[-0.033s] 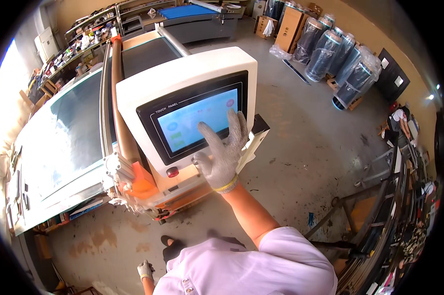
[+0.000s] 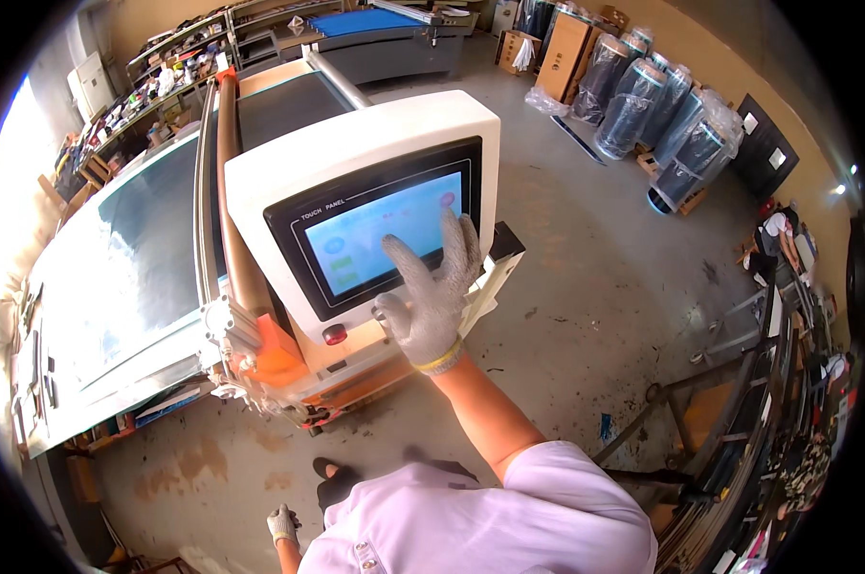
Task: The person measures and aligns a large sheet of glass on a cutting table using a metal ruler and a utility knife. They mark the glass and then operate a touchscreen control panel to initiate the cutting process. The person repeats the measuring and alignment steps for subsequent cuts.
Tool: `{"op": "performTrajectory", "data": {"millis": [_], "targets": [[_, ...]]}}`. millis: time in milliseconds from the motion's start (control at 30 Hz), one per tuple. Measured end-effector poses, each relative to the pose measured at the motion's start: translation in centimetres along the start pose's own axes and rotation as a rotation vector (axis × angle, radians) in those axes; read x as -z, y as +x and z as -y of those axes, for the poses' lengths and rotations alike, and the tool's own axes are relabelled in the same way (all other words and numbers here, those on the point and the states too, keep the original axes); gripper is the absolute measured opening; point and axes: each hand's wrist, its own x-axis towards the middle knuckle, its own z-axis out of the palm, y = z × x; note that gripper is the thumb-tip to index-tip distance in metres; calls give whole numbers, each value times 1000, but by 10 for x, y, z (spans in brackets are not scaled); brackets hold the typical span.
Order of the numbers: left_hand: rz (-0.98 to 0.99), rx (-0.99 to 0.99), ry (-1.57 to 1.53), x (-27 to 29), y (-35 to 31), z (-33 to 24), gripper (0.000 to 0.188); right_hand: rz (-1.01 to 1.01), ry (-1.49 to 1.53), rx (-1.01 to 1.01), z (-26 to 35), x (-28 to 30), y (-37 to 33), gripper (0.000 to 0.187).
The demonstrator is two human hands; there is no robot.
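My right hand (image 2: 431,298), in a grey knit glove with a yellow cuff, reaches over the touch screen (image 2: 361,258) of a white control panel (image 2: 356,139). Its fingers are spread, and the fingertips lie over the screen's right half; whether they press it I cannot tell. The lit display is light blue with coloured marks. A red button (image 2: 334,334) sits at the panel's lower edge, left of my thumb. My left hand (image 2: 281,524), gloved too, hangs low at my side with its fingers curled; I see nothing in it.
Behind the panel a long brown roller (image 2: 230,182) runs beside a wide glass-topped table (image 2: 136,258). An orange part (image 2: 277,354) sits by the roller's near end. Wrapped film rolls (image 2: 633,110) stand at the back right, and a metal rack (image 2: 729,411) is on the right.
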Motion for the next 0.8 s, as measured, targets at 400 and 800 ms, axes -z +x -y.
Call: {"op": "performTrajectory", "data": {"millis": [400, 800], "targets": [[-19, 191, 1, -6, -44, 59, 28, 4, -34, -82, -30, 22, -17, 51], [123, 123, -173, -16, 5, 48, 29, 24, -17, -84, -34, 22, -9, 51]]}}
